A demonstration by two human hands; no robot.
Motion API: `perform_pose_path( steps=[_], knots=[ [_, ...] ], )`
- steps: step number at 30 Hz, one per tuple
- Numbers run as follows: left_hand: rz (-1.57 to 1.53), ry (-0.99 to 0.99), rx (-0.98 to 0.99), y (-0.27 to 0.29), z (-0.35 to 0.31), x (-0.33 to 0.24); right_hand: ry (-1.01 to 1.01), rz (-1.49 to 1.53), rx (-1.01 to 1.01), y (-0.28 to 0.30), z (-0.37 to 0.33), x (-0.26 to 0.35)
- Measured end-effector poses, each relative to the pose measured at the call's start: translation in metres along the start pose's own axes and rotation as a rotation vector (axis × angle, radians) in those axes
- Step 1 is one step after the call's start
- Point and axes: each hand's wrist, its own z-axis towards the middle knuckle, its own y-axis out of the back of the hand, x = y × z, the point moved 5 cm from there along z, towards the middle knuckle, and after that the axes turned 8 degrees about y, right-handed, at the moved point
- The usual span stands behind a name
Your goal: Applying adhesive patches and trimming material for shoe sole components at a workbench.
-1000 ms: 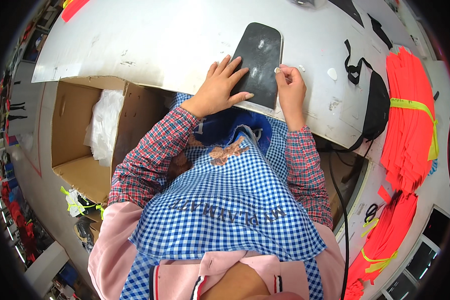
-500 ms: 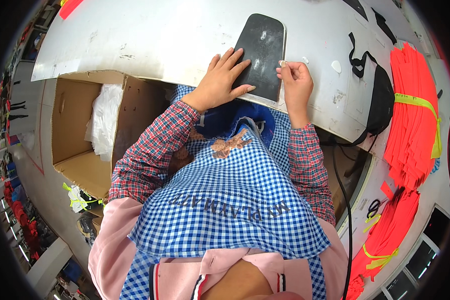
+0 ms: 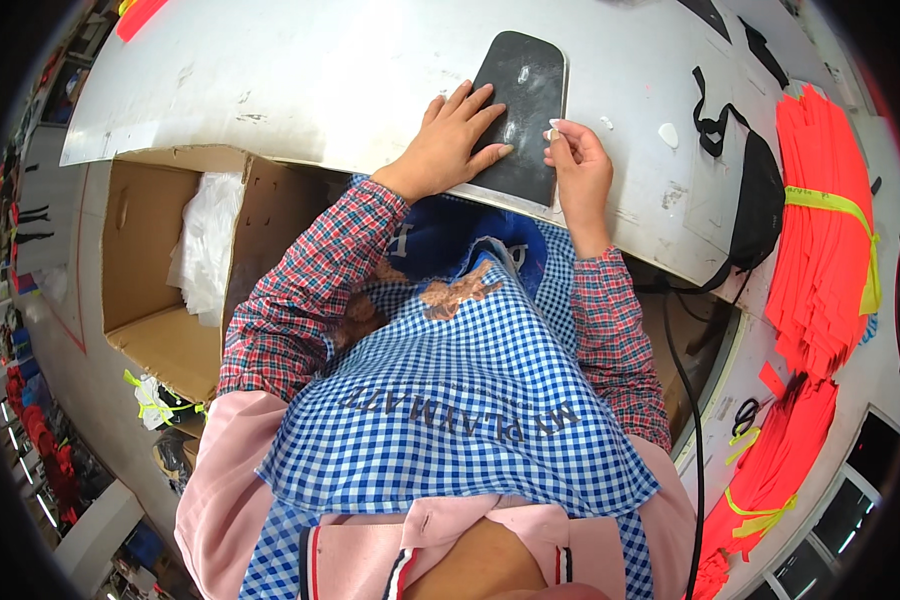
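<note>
L hand (image 3: 452, 140) lies flat, fingers spread, pressing down on the dark rounded panel (image 3: 522, 110) at the near edge of the worktop (image 3: 300, 70). R hand (image 3: 575, 165) sits just beside it on the panel's right edge, fingertips pinched shut on something small and pale; too small for me to say what it is. Two small pale oval bits show on the panel surface, one just ahead of the L fingertips, one farther up.

Vs 1 s ago: the panel now sits a bit farther up and away from my view, both hands with it, and the L fingers reach farther across it. R hand has kept its pinch at the same edge the whole time. I read that as mostly head motion plus a small re-seat of the L palm, not a real step fwd. My judgement: work on the panel is mid-way, w/ L hand acting as the clamp and R hand doing the fine bit.

Around the hands: black strap bag (image 3: 755, 190) to the R of the R hand, stack of orange sheets (image 3: 820, 250) beyond it, open cardboard box (image 3: 160, 250) w/ white plastic inside, below and L of the L hand.
</note>
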Motion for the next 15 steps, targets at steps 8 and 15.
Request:
perform_pose_path(
  steps=[8,15],
  knots=[
    [-0.016,0.001,0.001,0.003,-0.002,-0.002,-0.008,-0.011,-0.012,0.001,0.004,0.002],
    [-0.003,-0.001,-0.014,0.005,-0.003,-0.005,-0.098,-0.019,0.149,-0.007,0.020,0.012]
  ],
)
